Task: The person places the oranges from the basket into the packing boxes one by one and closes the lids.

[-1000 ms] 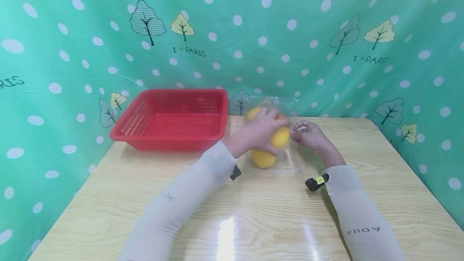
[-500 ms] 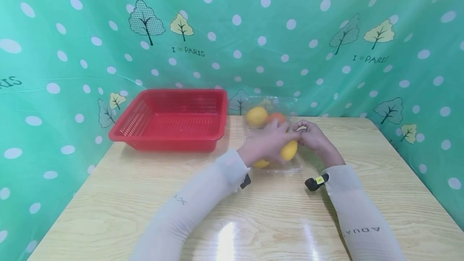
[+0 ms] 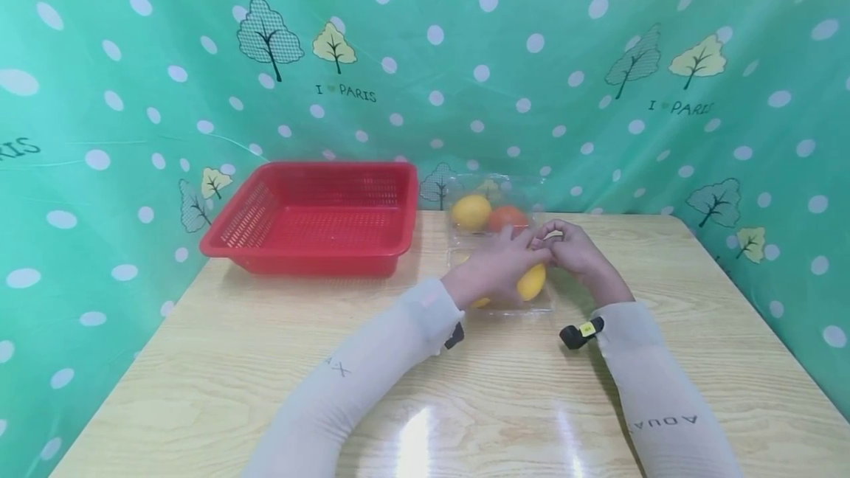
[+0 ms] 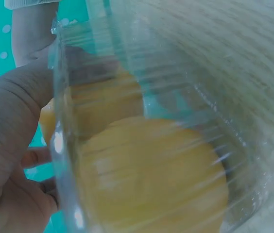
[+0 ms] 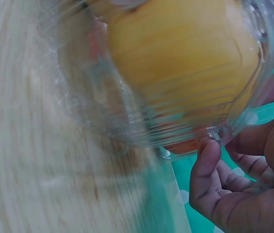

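Observation:
A clear plastic container [image 3: 544,305] with ridged walls sits on the table. My left hand [image 3: 498,268] reaches down into its front part and grips a yellow oval fruit [image 3: 531,283]. Partly under that hand lies a second yellow fruit, which looms large through the wall in the left wrist view [image 4: 151,179]. The thumb and a finger of my right hand [image 3: 574,249] pinch the container's rim on the right side; the right wrist view shows this pinch closely. At the rear, a yellow fruit [image 3: 471,212] and an orange-red fruit [image 3: 508,219] show through clear plastic.
A red perforated plastic basket [image 3: 395,242] stands to the left of the container at the table's far side. Behind the wooden table [image 3: 531,389] hangs a green dotted curtain [image 3: 564,116], close to the container's back.
My left hand has come right and toward me with the yellow fruit, down to the container's front right. The rear yellow and orange-red fruits are uncovered. The right hand stays at the rim.

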The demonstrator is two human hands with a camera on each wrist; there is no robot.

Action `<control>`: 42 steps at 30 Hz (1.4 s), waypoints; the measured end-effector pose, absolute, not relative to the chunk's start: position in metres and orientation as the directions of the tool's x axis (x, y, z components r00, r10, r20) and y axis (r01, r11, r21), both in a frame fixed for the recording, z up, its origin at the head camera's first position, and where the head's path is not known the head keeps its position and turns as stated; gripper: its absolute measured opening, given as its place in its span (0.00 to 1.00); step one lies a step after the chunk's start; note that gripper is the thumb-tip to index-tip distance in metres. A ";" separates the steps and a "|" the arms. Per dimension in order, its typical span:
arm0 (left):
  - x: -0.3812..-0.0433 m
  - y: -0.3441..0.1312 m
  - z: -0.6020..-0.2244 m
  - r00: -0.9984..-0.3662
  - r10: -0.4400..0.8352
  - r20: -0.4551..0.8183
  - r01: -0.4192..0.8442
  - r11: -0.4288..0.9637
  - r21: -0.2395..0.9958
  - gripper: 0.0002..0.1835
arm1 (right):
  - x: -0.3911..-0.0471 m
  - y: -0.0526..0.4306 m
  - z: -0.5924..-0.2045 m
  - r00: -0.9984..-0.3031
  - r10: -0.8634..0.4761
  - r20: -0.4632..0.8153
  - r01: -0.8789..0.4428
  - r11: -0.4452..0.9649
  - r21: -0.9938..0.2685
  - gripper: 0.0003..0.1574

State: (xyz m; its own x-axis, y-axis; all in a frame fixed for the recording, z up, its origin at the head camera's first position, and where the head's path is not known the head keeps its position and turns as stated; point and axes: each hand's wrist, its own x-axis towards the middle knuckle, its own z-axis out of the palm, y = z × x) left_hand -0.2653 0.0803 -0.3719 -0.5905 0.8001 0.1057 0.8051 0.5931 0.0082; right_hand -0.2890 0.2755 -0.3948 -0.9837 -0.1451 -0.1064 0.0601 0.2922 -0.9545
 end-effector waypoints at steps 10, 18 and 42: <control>-0.264 0.081 -0.378 -0.608 0.790 0.085 0.790 0.612 -0.043 0.33 | -0.289 0.273 -0.393 -0.984 -0.144 -0.108 0.061 0.300 -0.952 0.11; -0.265 0.081 -0.378 -0.611 0.787 0.087 0.787 0.615 -0.038 0.33 | -0.290 0.274 -0.390 -0.982 -0.153 -0.114 0.063 0.302 -0.951 0.11; -0.270 0.063 -0.354 -0.600 0.798 0.063 0.799 0.601 -0.004 0.38 | -0.290 0.276 -0.397 -0.983 -0.155 -0.102 0.049 0.315 -0.948 0.07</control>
State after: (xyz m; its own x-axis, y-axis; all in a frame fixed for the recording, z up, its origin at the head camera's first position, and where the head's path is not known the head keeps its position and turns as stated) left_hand -0.2702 0.0627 -0.3541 -0.5998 0.7976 0.0634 0.7991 0.6012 -0.0039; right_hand -0.2900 0.2755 -0.3967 -0.9826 -0.1552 -0.1020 0.0485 0.3154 -0.9477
